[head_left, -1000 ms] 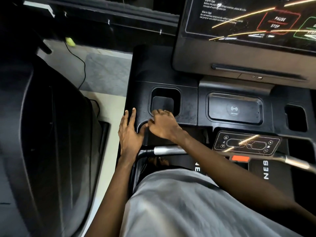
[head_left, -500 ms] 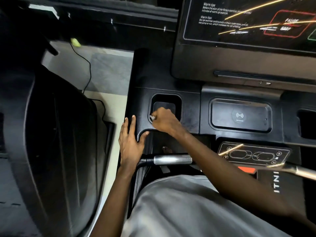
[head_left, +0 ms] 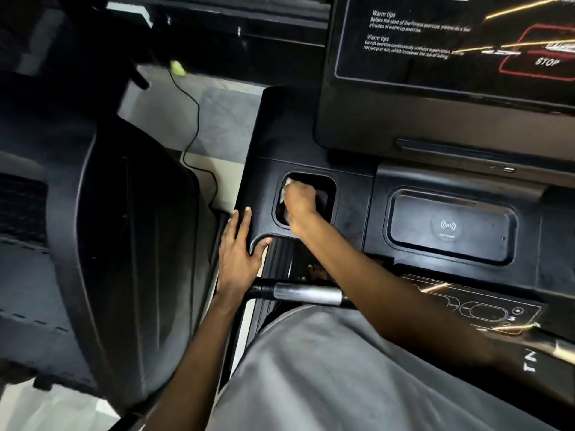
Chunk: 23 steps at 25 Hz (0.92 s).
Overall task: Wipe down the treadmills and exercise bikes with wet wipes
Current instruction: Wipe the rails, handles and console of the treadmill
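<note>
I stand at a black treadmill console (head_left: pixel 351 197). My right hand (head_left: pixel 299 202) is down inside the left cup holder recess (head_left: pixel 326 185), fingers curled round a wet wipe (head_left: pixel 284 191), of which only a pale corner shows at the recess's left wall. My left hand (head_left: pixel 238 253) lies flat with straight fingers on the console's left front corner, thumb hooked at the lower edge.
A big touchscreen (head_left: pixel 451 57) rises behind the console. A wireless charging pad (head_left: pixel 448 227) lies to the right, a control panel (head_left: pixel 479 309) below it. A chrome handlebar (head_left: pixel 308 293) crosses in front of my body. Another dark machine (head_left: pixel 124 244) stands left, with a cable (head_left: pixel 189 119) on the floor.
My right hand has moved forward from the console's front edge into the cup holder recess with the wipe. My left hand has stayed on the corner.
</note>
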Tool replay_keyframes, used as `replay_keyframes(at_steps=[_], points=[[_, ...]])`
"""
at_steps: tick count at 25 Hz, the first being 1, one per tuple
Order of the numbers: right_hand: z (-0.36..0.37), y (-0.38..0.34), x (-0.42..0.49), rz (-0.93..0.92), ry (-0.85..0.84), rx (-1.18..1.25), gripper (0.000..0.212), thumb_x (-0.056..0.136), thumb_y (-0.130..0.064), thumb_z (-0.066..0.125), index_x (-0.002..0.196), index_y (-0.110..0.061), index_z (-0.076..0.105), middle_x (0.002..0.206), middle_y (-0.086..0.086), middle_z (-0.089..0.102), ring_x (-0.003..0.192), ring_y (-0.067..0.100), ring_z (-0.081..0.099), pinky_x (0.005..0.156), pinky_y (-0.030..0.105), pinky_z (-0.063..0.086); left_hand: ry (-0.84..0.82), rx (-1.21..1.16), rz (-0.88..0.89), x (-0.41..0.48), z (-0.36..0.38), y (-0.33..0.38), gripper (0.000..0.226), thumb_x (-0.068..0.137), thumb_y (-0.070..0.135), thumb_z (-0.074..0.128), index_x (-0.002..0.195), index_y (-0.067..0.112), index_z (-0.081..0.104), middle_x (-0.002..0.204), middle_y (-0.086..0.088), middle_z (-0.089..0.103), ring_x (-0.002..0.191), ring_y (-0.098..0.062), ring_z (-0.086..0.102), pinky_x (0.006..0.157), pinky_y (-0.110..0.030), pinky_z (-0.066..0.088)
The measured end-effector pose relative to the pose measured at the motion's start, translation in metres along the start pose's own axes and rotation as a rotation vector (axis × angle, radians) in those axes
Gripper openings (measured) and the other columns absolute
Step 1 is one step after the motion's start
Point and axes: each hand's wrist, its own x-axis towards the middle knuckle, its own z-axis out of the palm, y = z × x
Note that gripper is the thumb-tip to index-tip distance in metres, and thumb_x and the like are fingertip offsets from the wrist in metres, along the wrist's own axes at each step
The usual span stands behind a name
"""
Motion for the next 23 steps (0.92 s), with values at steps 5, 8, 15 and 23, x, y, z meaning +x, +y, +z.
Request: replay_keyframes(at_steps=[5,8,15,23], points=[[-0.035,0.013,-0.009,-0.406,-0.292,-0.979,0.017,0.083,0.004,0.049,0.073,-0.001,0.062,0.069,0.011,0.061,0.066,0.022,0.058,0.058,0.029,0.047,-0.025,-0.016,-0.033,0.002,0.000,0.004,0.079,0.093,0.048,0.066,0.159,0.026,0.029,0.165,-0.010,0.025,0.152,-0.027,0.021,0.122,-0.044,0.024],[-0.038,0.001,-0.005,-0.572,-0.318,-1.227,0.013,0.083,-0.003,0.056,0.080,-0.002,0.068,0.080,0.017,0.070,0.079,0.032,0.069,0.072,0.044,0.058,0.018,0.001,0.024,-0.001,0.003,0.005,0.072,0.094,0.047,0.063,0.157,0.026,0.034,0.165,-0.008,0.026,0.152,-0.029,0.023,0.121,-0.052,0.027],[-0.053,0.000,0.026,-0.882,-0.208,-1.609,0.021,0.091,0.002,0.054,0.108,0.000,0.066,0.119,0.017,0.058,0.110,0.033,0.060,0.088,0.037,0.052,0.067,0.038,0.057,-0.010,0.010,0.012,0.064,0.095,0.056,0.053,0.153,0.033,0.041,0.164,-0.007,0.030,0.151,-0.031,0.025,0.120,-0.055,0.023],[-0.051,-0.018,0.018,-0.867,-0.475,-1.809,0.027,0.095,-0.005,0.054,0.121,-0.002,0.060,0.126,0.014,0.060,0.115,0.034,0.062,0.094,0.038,0.048,0.083,0.040,0.062,-0.008,0.012,0.008,0.064,0.094,0.061,0.052,0.151,0.033,0.044,0.162,-0.007,0.033,0.149,-0.031,0.030,0.118,-0.056,0.029]])
